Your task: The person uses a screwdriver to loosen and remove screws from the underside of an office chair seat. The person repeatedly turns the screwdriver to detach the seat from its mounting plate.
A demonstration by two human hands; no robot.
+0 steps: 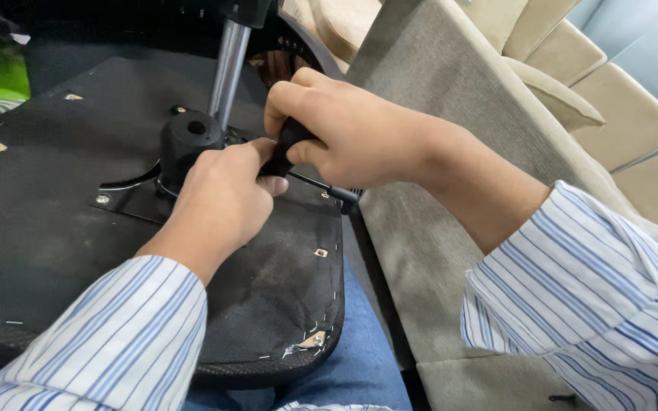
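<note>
Hands are seen at work on the underside of an upturned black seat base (pixel 47 221), which is laid across the person's lap and is taken as the landmark. A black tool handle (pixel 287 144) is gripped by the right hand (pixel 344 129), whose fingers are wrapped closed around it just above the middle of the seat base; from beneath that fist a thin metal shaft (pixel 315 185) is seen slanting down toward the near right edge of the seat base. The left hand (pixel 222 202) is curled just below and left of the handle, its fingertips pressed against the lower end of the handle, though whether anything is actually pinched there cannot be told. A black cylindrical hub (pixel 188 141) on a metal mounting plate (pixel 127 199) is fixed at the centre of the seat base, immediately left of both hands, and a chrome column (pixel 228 65) rises from behind it. Beige upholstered panels (pixel 428 114) are stacked to the right of the seat base.
</note>
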